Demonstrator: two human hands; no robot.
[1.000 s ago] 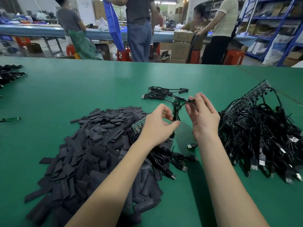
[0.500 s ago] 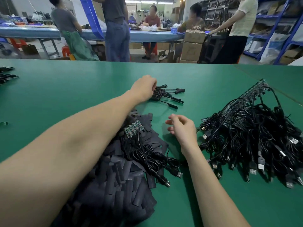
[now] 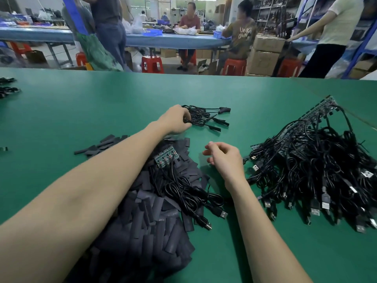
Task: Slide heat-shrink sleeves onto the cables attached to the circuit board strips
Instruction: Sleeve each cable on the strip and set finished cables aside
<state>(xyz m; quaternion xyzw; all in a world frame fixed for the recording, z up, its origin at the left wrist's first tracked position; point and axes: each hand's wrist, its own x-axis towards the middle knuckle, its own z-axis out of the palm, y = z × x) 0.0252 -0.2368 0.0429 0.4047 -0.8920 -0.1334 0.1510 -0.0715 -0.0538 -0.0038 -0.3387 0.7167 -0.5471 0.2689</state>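
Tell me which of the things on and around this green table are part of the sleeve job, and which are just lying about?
Part of the job:
- pile of black sleeves
- small circuit board strip with its cables
- sleeved cable bundle, held by the left hand
- big heap of cabled strips
- right hand, hovering

Lying about:
- red stools
- cardboard boxes

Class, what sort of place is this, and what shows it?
Probably a small electronics assembly workshop: a big cable bundle on circuit board strips, a heap of heat-shrink sleeves, and seated workers at long benches.

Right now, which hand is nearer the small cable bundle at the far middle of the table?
Left. The left hand touches the small cable bundle; the right hand hovers well short of it, empty.
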